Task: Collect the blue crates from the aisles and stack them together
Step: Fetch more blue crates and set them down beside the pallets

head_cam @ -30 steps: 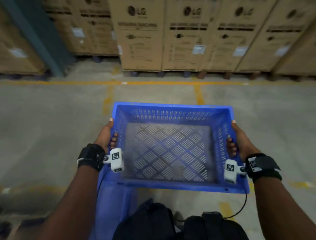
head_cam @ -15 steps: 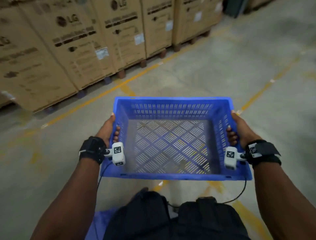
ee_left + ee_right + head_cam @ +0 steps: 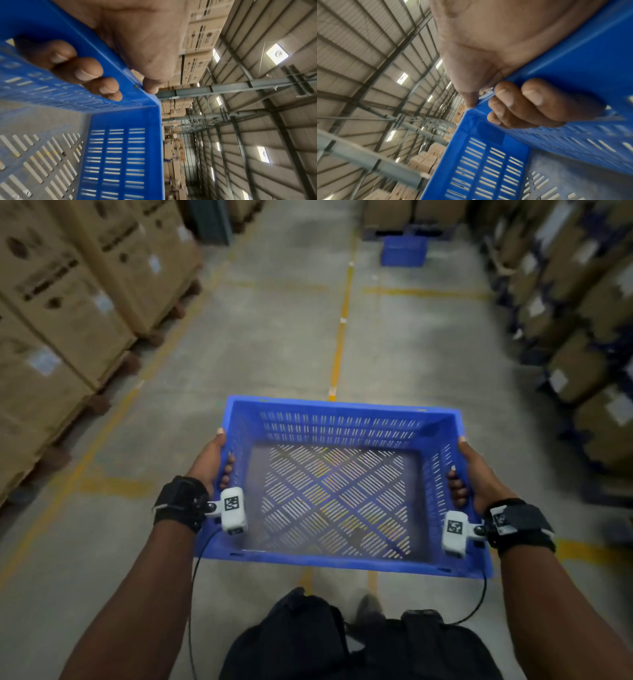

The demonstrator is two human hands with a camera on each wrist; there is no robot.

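I carry an empty blue slotted crate (image 3: 339, 419) level in front of me above the floor. My left hand (image 3: 214, 462) grips its left handle, fingers curled through the slot and thumb along the rim, as the left wrist view shows on the crate wall (image 3: 120, 155) with my left hand (image 3: 102, 75). My right hand (image 3: 467, 474) grips the right handle the same way, and the right wrist view shows my right hand (image 3: 510, 102) on the crate wall (image 3: 488, 169). A second blue crate (image 3: 404, 251) stands on the floor far down the aisle.
Tall stacks of cardboard boxes (image 3: 65, 313) on pallets line the aisle's left side. More boxes (image 3: 582, 313) line the right. A yellow floor line (image 3: 340, 337) runs down the middle of the concrete aisle. A dark bag (image 3: 359, 642) hangs at my front.
My view has swung right from facing the boxes to looking down the aisle. The far crate has come into view. Both hands keep the same grip on the crate.
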